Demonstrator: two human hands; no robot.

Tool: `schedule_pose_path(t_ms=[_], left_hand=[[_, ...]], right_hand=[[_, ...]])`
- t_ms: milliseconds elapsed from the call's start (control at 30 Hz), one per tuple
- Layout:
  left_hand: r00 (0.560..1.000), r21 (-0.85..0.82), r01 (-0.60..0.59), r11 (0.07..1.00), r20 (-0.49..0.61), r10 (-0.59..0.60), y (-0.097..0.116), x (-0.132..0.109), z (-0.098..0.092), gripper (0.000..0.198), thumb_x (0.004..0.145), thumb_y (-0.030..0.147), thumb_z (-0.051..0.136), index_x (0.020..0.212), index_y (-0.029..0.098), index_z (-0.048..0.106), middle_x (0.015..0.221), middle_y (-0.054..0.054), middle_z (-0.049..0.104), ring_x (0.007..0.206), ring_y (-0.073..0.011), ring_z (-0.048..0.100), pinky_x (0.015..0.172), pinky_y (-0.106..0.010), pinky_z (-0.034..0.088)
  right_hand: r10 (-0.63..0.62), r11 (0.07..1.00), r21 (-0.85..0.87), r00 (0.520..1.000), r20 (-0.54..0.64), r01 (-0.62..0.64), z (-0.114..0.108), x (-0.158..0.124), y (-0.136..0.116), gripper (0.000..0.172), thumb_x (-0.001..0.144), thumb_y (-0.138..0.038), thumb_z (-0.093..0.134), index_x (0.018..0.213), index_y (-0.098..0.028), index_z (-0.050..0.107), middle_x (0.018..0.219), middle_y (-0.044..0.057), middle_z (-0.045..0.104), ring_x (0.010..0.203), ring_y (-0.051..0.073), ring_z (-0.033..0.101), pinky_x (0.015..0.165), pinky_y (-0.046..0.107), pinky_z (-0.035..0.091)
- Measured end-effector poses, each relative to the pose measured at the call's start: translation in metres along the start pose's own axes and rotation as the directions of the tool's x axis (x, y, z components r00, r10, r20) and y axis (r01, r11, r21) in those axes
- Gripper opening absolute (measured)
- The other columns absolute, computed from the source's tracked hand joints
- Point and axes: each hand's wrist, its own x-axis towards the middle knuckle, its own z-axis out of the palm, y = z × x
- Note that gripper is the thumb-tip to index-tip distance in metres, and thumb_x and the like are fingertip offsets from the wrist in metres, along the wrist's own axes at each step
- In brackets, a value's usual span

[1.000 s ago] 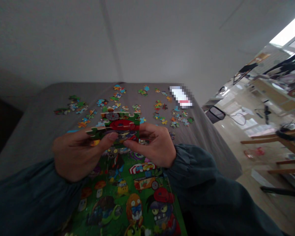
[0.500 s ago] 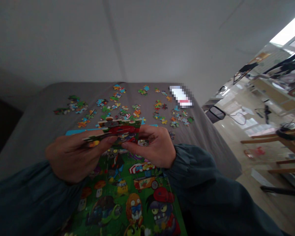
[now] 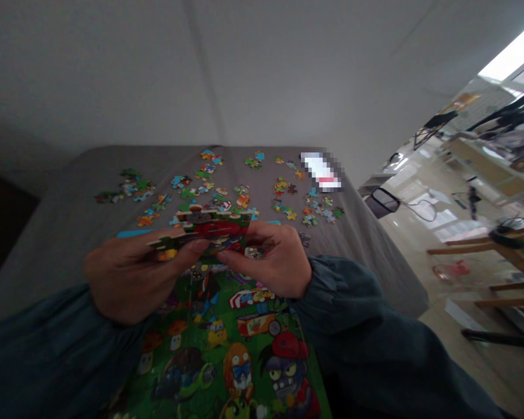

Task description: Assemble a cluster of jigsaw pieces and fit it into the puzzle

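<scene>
A joined section of puzzle pieces [image 3: 218,228], red and green, is held up between both hands above a green cartoon picture sheet [image 3: 213,331]. My left hand [image 3: 133,273] pinches its left part between thumb and fingers. At its right edge, my right hand [image 3: 277,259] grips it with thumb and fingers. The section is tilted, so its printed face shows only at a shallow angle. Cartoon figures cover the sheet, whose upper part is partly hidden by the hands.
Loose puzzle pieces [image 3: 201,186] lie in groups across the grey cloth-covered table [image 3: 70,221]. A phone with a lit, blurred screen [image 3: 321,170] lies at the back right. Beyond the table's right side is a wooden chair [image 3: 515,256].
Both hands hold nearly the same pose; the left part of the puzzle section has shifted very slightly.
</scene>
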Motion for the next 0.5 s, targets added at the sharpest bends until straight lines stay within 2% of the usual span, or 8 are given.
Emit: schedule_pose_path(t_ms=[100, 233, 300, 433, 500], left_hand=[[0.999, -0.005, 0.026, 1.000, -0.038, -0.026, 0.012, 0.007, 0.002, 0.048, 0.083, 0.066, 0.062, 0.066, 0.024, 0.077, 0.037, 0.004, 0.057, 0.029, -0.0107, 0.045, 0.030, -0.022, 0.031], [0.997, -0.115, 0.077, 0.990, -0.004, -0.078, 0.021, 0.013, 0.001, 0.041, 0.079, 0.060, 0.067, 0.060, 0.024, 0.075, 0.034, 0.006, 0.054, 0.027, -0.0097, 0.041, 0.026, -0.020, 0.028], [0.995, -0.136, 0.101, 0.986, 0.006, -0.101, 0.021, 0.014, 0.001, 0.036, 0.078, 0.056, 0.069, 0.061, 0.024, 0.075, 0.036, 0.006, 0.056, 0.027, -0.0096, 0.043, 0.027, -0.019, 0.029], [0.992, -0.146, 0.126, 0.981, 0.019, -0.124, 0.016, 0.012, 0.001, 0.031, 0.075, 0.052, 0.071, 0.060, 0.024, 0.076, 0.031, 0.007, 0.050, 0.025, -0.0095, 0.039, 0.025, -0.019, 0.025], [0.989, -0.162, 0.149, 0.975, 0.041, -0.145, 0.014, 0.011, 0.002, 0.027, 0.074, 0.049, 0.072, 0.062, 0.025, 0.077, 0.034, 0.007, 0.054, 0.026, -0.0099, 0.042, 0.026, -0.019, 0.028]], right_hand=[[-0.030, 0.999, -0.041, 0.999, -0.027, 0.029, 0.000, 0.000, 0.002, 0.025, 0.080, -0.028, 0.077, 0.103, -0.019, 0.076, 0.096, 0.003, 0.079, 0.082, 0.017, 0.075, 0.082, 0.033, 0.063], [-0.062, 0.996, -0.065, 0.997, -0.055, 0.058, 0.000, 0.000, 0.005, 0.023, 0.081, -0.028, 0.077, 0.101, -0.019, 0.075, 0.093, 0.003, 0.079, 0.081, 0.017, 0.074, 0.079, 0.032, 0.062], [-0.072, 0.995, -0.069, 0.995, -0.062, 0.068, 0.000, 0.000, 0.005, 0.022, 0.081, -0.027, 0.076, 0.101, -0.018, 0.075, 0.093, 0.003, 0.079, 0.081, 0.017, 0.074, 0.079, 0.032, 0.062], [-0.087, 0.992, -0.100, 0.994, -0.060, 0.081, -0.001, 0.001, 0.003, 0.022, 0.082, -0.027, 0.075, 0.102, -0.017, 0.076, 0.092, 0.004, 0.079, 0.078, 0.016, 0.072, 0.078, 0.032, 0.061], [-0.083, 0.991, -0.107, 0.995, -0.060, 0.076, -0.001, 0.001, 0.003, 0.021, 0.082, -0.027, 0.075, 0.101, -0.017, 0.076, 0.091, 0.004, 0.079, 0.077, 0.016, 0.071, 0.077, 0.032, 0.061]])
